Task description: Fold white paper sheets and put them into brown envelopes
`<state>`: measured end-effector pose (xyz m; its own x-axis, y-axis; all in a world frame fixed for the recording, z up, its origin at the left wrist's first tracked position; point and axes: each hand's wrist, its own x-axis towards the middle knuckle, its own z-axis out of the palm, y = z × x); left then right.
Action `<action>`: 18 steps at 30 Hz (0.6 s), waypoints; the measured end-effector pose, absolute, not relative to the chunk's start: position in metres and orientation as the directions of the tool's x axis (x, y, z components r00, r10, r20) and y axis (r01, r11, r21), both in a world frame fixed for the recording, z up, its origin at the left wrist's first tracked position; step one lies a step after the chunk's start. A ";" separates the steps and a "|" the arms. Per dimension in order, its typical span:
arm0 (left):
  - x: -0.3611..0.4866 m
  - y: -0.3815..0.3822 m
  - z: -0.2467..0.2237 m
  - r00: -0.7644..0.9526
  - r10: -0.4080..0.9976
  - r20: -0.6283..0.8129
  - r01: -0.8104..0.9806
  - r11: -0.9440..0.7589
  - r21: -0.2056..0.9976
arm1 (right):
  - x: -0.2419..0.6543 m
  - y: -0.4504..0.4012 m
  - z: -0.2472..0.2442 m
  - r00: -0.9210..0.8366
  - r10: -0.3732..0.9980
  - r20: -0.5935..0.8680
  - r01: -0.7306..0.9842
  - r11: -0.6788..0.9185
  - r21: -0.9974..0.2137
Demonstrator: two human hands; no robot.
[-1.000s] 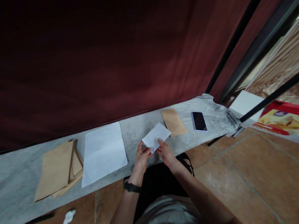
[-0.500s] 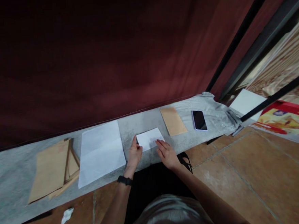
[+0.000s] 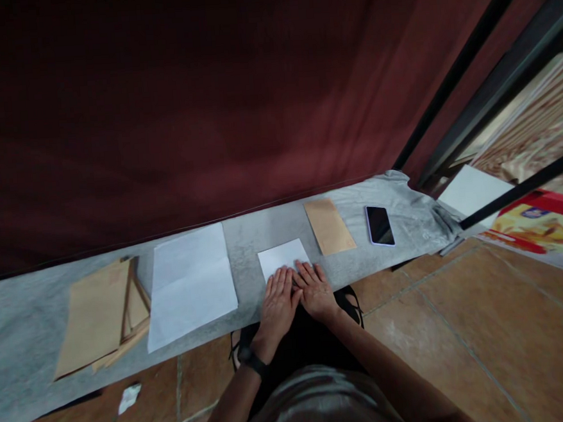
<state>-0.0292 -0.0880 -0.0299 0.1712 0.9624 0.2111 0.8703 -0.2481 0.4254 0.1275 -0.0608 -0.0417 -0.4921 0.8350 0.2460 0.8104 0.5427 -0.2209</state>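
Note:
A small white sheet of paper, seemingly folded (image 3: 279, 255), lies flat on the grey cloth-covered bench (image 3: 246, 252). My left hand (image 3: 279, 301) rests palm down on its near edge, fingers stretched out. Beside it, thumbs close together, my right hand (image 3: 315, 292) lies flat on the near right part of the same paper. Both hands cover the paper's near side. To the right is a brown envelope (image 3: 329, 225), apart from my hands. A larger stack of white paper (image 3: 190, 285) lies to the left.
Several brown envelopes (image 3: 96, 314) overlap at the bench's left. A phone (image 3: 379, 225) lies toward the right end. Behind the bench hangs a dark red curtain (image 3: 255, 110). A red and yellow box (image 3: 547, 224) and black bars stand at right. White scrap (image 3: 129, 398) lies on the tiled floor.
My left hand has moved from the paper's left edge to its near edge, beside my right hand. My right hand has flattened out. The paper stays in about the same place.

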 end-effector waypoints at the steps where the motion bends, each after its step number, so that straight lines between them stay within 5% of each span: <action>1: -0.026 -0.091 -0.032 0.187 0.962 0.201 0.888 -0.253 0.384 | 0.128 -0.061 -0.042 -0.492 0.836 0.244 0.812 0.541 -0.220; 18: -0.058 -0.109 -0.043 0.081 0.971 0.224 0.955 -0.140 0.261 | 0.128 -0.059 -0.042 -0.348 0.885 0.308 0.859 0.433 -0.274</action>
